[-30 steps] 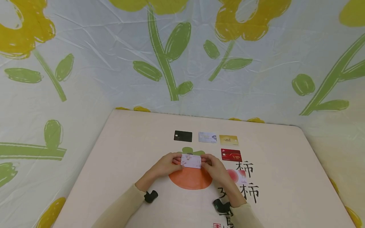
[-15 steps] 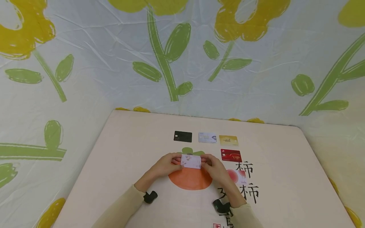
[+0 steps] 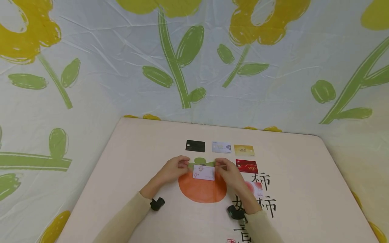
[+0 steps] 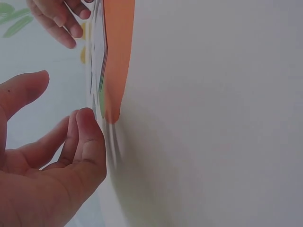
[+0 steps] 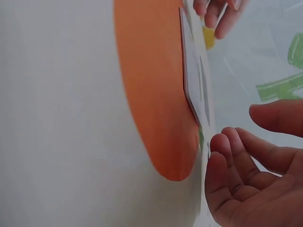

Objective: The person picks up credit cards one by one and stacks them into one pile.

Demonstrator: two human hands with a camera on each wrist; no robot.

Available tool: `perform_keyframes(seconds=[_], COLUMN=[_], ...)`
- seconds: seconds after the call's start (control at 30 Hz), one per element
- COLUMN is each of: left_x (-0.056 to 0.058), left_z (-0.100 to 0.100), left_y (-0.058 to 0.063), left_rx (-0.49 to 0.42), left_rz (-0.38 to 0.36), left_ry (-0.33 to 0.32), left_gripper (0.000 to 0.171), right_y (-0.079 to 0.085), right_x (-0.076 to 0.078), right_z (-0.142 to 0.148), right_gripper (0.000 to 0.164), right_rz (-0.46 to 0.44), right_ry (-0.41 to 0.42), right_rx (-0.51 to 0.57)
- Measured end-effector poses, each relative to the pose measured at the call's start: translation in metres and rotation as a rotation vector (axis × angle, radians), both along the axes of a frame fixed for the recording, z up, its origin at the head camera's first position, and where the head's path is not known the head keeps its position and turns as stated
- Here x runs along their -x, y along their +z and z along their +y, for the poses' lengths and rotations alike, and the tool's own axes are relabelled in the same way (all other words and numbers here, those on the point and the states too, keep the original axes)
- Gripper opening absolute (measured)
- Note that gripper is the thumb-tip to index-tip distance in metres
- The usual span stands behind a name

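Observation:
A white card with a pink floral print (image 3: 203, 172) lies flat over the orange persimmon picture (image 3: 202, 194) on the table cover. Seen edge-on in the right wrist view, the card (image 5: 193, 75) shows a layered edge. My left hand (image 3: 173, 169) is just left of it, and in the left wrist view thumb and loosely bent fingers stand apart with nothing between them. On the other side, my right hand (image 3: 228, 172) hovers by the card's right edge, its thumb also apart from the fingers and holding nothing.
Behind the hands lie a black card (image 3: 195, 146), a silver VIP card (image 3: 221, 147) and a gold card (image 3: 244, 150). A red VIP card (image 3: 247, 166) sits right of my right hand. Below it, a pink-and-white card (image 3: 256, 189) is partly covered by my right arm.
Both hands held the white card by its short sides before; now they have let go. The left hand has moved left and back, the right slightly back. The card stays in place.

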State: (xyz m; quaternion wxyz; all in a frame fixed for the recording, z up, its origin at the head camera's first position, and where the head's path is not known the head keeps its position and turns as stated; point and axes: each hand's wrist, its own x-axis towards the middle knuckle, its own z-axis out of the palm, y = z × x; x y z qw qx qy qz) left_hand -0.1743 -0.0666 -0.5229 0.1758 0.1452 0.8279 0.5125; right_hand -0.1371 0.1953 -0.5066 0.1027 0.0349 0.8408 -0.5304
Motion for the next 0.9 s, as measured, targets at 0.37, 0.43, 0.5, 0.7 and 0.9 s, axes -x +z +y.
perform_keyframes(seconds=[0.37,0.43,0.5,0.7,0.9], left_x=[0.029,0.036,0.043,0.067,0.09], left_z=[-0.005,-0.006,-0.006,-0.006,-0.005], left_y=[-0.001,-0.001,0.0,0.0,-0.005], left_rx=[0.053,0.064,0.076,0.12,0.2], left_rz=[0.064,0.074,0.075,0.085,0.082], left_ry=[0.094,0.105,0.12,0.128,0.066], left_gripper=[0.043,0.044,0.044,0.045,0.05], right_y=[0.003,0.002,0.001,-0.003,-0.011], right_x=[0.036,0.044,0.052,0.075,0.09], right_z=[-0.007,-0.009,-0.011,-0.017,-0.024], right_gripper=[0.036,0.036,0.037,0.04,0.047], right_rz=[0.075,0.116,0.156,0.21,0.157], right_ry=[-0.01,-0.001,0.011,0.036,0.048], right_rx=[-0.053,-0.064,-0.075,-0.079,-0.127])
